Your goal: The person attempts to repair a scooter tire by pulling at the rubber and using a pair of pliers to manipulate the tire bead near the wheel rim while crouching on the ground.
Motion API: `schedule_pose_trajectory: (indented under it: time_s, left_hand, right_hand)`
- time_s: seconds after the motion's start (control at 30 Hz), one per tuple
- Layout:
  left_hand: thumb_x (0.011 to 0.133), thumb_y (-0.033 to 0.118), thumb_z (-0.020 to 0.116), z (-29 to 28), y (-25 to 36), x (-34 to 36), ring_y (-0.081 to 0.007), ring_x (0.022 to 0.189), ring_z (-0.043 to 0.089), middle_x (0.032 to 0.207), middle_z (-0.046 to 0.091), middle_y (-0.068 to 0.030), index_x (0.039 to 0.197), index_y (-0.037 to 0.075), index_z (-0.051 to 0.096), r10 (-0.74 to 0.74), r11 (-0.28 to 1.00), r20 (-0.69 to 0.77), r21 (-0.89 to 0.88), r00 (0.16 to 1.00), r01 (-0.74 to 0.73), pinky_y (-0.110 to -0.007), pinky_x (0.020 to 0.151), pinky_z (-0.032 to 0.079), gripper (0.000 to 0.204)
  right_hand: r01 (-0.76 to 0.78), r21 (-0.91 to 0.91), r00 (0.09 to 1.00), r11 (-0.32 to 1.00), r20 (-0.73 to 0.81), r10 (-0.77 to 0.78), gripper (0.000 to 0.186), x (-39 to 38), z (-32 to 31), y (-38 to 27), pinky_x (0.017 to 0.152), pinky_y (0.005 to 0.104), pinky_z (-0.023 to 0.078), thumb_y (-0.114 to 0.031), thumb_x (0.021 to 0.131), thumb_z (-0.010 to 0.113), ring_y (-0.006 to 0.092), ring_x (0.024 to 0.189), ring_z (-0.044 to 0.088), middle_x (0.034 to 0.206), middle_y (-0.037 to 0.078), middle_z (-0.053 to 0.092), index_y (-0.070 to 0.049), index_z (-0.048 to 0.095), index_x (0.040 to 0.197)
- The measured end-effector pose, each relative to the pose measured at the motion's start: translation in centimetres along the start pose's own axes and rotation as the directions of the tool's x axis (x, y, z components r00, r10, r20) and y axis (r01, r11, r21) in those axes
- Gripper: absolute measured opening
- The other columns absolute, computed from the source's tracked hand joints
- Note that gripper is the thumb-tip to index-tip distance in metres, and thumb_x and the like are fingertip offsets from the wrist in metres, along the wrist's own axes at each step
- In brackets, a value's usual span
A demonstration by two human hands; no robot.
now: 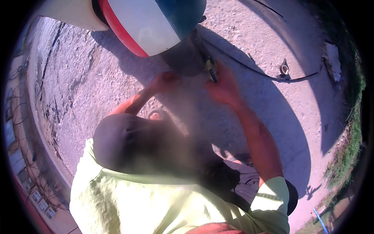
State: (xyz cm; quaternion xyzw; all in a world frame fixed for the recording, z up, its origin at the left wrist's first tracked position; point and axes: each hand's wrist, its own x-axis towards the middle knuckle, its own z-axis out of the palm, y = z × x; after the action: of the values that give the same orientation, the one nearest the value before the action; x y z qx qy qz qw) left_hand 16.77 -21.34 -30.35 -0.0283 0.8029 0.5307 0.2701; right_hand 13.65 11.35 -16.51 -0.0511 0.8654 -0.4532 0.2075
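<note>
A curved fender (146,23) painted red, white and dark blue hangs over a dark, shaded wheel-like shape (185,58). Just below it on the left is my left hand (165,81), its fingers curled in; shadow and blur hide whatever they may hold. To the right, my right hand (223,85) is closed around a yellow-and-black hand tool (211,70), which points up toward the dark shape. The exact kind of tool is too small and blurred to tell. Between my hands there is a gap of shaded ground.
A thin black cable (249,67) runs across the rough concrete (78,78) to the right. Near it lie a ring-shaped piece (284,69) and a pale broken slab (332,60). Grass (343,160) borders the right side. My knee (124,140) rises close behind my left hand.
</note>
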Motion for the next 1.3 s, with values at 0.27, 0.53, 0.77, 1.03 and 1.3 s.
schedule_pose_trajectory:
  time_s: [0.27,0.53,0.77,1.03,1.3]
  left_hand:
    - [0.095,0.016,0.075,0.2,1.5,-0.1,-0.0085,0.087,0.064,0.1,0.072,-0.0011,0.12,0.004,0.071,-0.077,0.989,0.011,-0.128,0.997,0.078,-0.029,0.076,0.054,0.028]
    - [0.093,0.018,0.077,0.9,3.3,-0.4,-0.0111,0.095,0.065,0.106,0.074,-0.0037,0.119,0.004,0.072,-0.002,0.999,0.019,0.043,1.0,0.001,-0.031,0.086,0.056,0.029]
    - [0.092,0.019,0.079,-0.3,1.5,-0.3,-0.01,0.091,0.066,0.102,0.074,-0.004,0.117,0.005,0.074,-0.039,0.999,-0.069,0.034,0.997,0.041,-0.03,0.083,0.057,0.03]
    - [0.093,0.017,0.078,0.2,2.0,-0.8,-0.0114,0.095,0.066,0.106,0.073,-0.0043,0.121,0.005,0.071,-0.049,0.999,-0.031,0.021,0.998,0.05,-0.03,0.084,0.057,0.031]
    - [0.095,0.016,0.074,0.4,-1.3,0.5,-0.0121,0.1,0.066,0.109,0.072,-0.0044,0.121,0.004,0.07,-0.069,0.99,-0.002,-0.12,0.998,0.068,-0.031,0.09,0.055,0.029]
  right_hand:
    - [-0.481,0.753,0.833,0.448,0.552,-0.033,0.054,2.8,-1.8,6.1,0.088,0.0378,0.058,-0.011,0.093,0.06,0.0242,0.1,0.069,0.125,0.016,0.065,-0.002,0.046,0.145]
    - [-0.512,0.626,0.814,0.588,0.572,0.099,0.045,2.7,-2.8,6.1,0.087,0.038,0.056,-0.027,0.102,0.054,0.0234,0.101,0.07,0.123,0.013,0.067,-0.005,0.05,0.14]
    - [-0.426,0.588,0.812,0.688,0.584,0.003,0.044,3.8,-1.9,6.0,0.084,0.0399,0.057,-0.034,0.102,0.055,0.0225,0.097,0.07,0.117,0.013,0.068,-0.008,0.052,0.137]
    - [-0.733,0.58,0.549,0.355,0.813,-0.193,0.051,6.4,-3.1,8.8,0.089,0.0551,0.056,-0.046,0.097,0.059,0.0332,0.099,0.069,0.116,0.018,0.068,-0.009,0.055,0.132]
    - [-0.759,0.586,0.523,0.284,0.809,-0.269,0.057,6.6,-2.8,10.7,0.095,0.0606,0.052,-0.048,0.096,0.062,0.036,0.105,0.068,0.123,0.02,0.066,-0.008,0.056,0.135]
